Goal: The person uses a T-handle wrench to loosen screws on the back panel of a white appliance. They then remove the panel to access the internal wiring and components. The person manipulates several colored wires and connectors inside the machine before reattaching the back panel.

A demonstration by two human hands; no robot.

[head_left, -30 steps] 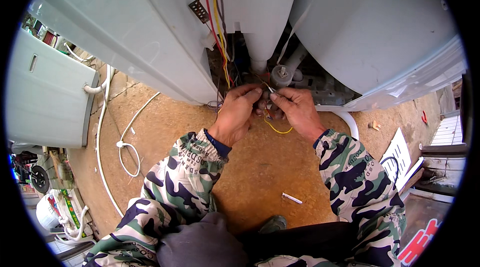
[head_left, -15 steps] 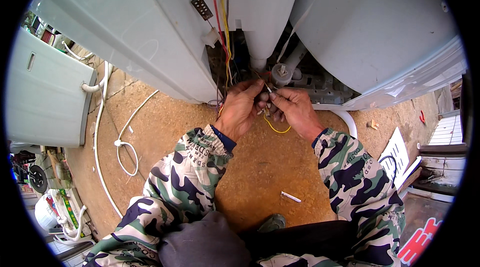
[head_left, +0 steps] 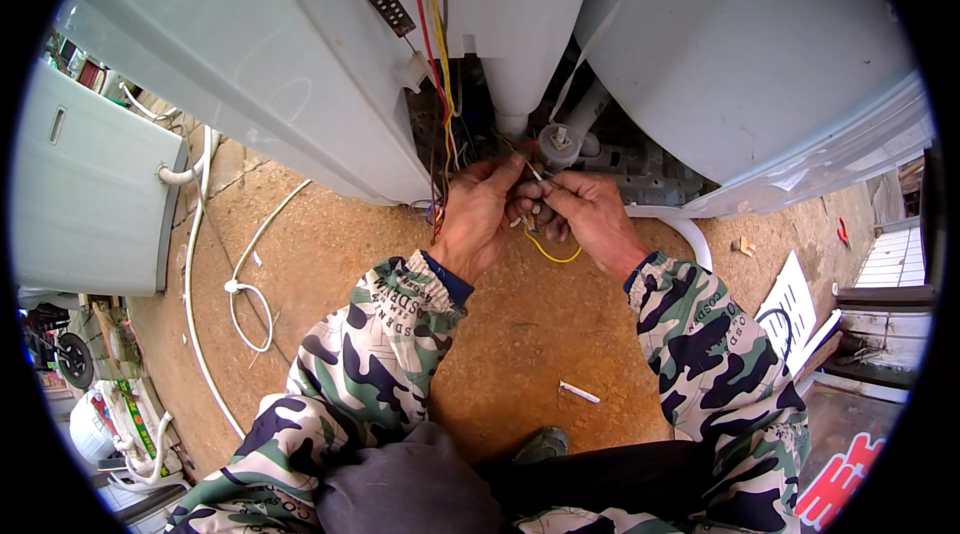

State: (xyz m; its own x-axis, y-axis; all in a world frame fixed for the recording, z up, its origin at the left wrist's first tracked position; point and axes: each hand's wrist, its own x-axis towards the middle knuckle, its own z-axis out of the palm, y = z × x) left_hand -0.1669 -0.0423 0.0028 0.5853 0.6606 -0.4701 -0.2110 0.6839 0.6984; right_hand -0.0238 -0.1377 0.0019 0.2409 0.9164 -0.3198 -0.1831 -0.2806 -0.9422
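Note:
Both hands meet in front of the open lower part of a pale appliance (head_left: 330,84). My left hand (head_left: 478,212) is closed, thumb and index finger pinching a thin wire. Close beside it, my right hand (head_left: 592,216) is closed on the same wire, near a short white piece (head_left: 534,172) that shows between the fingertips. A yellow wire (head_left: 548,256) loops below the fingers. Red and yellow wires (head_left: 440,44) hang down from above, to the left of a grey pipe (head_left: 512,84). The fingers partly hide the wire ends.
A round white drain fitting (head_left: 560,142) sits just beyond my hands. White hoses (head_left: 190,264) lie on the brown floor at left, near another pale cabinet (head_left: 90,184). A small white stick (head_left: 579,392) lies before me. Red-handled pliers (head_left: 843,231) and a slotted white panel (head_left: 790,309) are at right.
The view has shifted slightly, so the appliance and hanging wires appear a little further left and up. Both hands keep their pinch, with only small finger movement around the white piece.

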